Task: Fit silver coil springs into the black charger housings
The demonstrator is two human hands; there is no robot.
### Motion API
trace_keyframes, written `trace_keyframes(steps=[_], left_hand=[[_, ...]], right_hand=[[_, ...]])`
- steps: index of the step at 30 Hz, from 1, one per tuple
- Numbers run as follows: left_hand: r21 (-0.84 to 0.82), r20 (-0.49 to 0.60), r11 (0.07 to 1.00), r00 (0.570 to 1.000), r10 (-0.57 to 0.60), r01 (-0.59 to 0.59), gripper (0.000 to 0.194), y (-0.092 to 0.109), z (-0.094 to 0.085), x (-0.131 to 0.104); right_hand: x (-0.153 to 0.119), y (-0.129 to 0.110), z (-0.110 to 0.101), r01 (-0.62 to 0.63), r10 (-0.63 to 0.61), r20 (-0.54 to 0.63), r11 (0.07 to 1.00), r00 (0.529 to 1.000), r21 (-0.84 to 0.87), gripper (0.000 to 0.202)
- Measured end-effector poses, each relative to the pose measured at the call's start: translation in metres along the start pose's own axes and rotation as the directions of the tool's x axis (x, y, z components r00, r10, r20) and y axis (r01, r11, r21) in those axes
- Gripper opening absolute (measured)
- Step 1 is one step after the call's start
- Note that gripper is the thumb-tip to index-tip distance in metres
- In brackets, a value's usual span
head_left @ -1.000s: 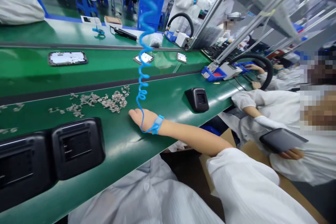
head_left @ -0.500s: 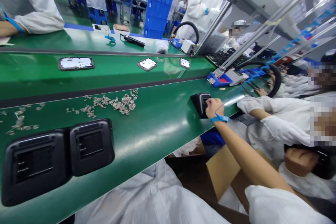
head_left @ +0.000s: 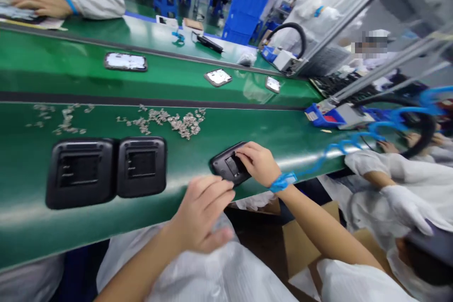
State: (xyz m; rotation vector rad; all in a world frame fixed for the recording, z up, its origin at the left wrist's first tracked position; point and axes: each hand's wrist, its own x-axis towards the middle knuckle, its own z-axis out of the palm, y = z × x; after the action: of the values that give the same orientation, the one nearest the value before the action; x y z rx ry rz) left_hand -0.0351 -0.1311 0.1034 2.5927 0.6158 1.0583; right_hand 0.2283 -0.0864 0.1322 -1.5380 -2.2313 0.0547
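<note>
My right hand [head_left: 260, 163], with a blue wrist strap, has its fingers closed on the upper edge of the recess in a black device housing [head_left: 231, 165] lying tilted on the green bench [head_left: 184, 160]. Just left of that housing, my left hand [head_left: 205, 210] hovers over the bench's front edge, fingers and thumb apart, holding nothing. Two more black housings, one larger-looking [head_left: 80, 172] and one beside it [head_left: 141, 166], lie side by side at the left. Small metal parts [head_left: 186, 123] are scattered behind them.
Circuit boards in frames [head_left: 126, 62] lie on the green strip behind. A blue parts bin [head_left: 323, 115] stands at the right. The blue coiled cord [head_left: 354, 137] stretches right from my wrist. Co-workers sit opposite and at the right, one with a white glove [head_left: 412, 207].
The view has turned right. My right hand and its housing are now nearer to the two left housings, and the housing lies flatter. My left hand has come into view.
</note>
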Motion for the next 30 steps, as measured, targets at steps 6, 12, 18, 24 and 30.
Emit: trace_keyframes(steps=[6, 12, 18, 24, 30], left_hand=[[0.197, 0.201, 0.98, 0.979, -0.026, -0.015, 0.062, -0.018, 0.031, 0.009], [0.161, 0.057, 0.986, 0.998, -0.039, 0.029, 0.044, -0.014, 0.031, 0.007], [0.109, -0.088, 0.982, 0.985, -0.146, 0.155, 0.027, -0.016, 0.026, 0.003], [0.115, -0.077, 0.981, 0.986, -0.148, 0.156, 0.025, -0.015, 0.026, 0.004], [0.127, -0.014, 0.978, 0.987, -0.163, 0.163, 0.028, -0.013, 0.024, 0.005]], right_hand=[[0.006, -0.011, -0.002, 0.181, -0.18, 0.051, 0.983, 0.982, -0.012, 0.029], [0.023, -0.014, -0.007, 0.442, -0.416, 0.179, 0.885, 0.891, -0.144, 0.02], [0.025, -0.034, 0.005, 0.536, -0.521, 0.144, 0.836, 0.842, -0.112, 0.022], [0.023, -0.032, 0.011, 0.455, -0.45, 0.064, 0.885, 0.891, -0.097, 0.02], [0.023, -0.034, 0.013, 0.427, -0.421, 0.076, 0.9, 0.904, -0.092, 0.017]])
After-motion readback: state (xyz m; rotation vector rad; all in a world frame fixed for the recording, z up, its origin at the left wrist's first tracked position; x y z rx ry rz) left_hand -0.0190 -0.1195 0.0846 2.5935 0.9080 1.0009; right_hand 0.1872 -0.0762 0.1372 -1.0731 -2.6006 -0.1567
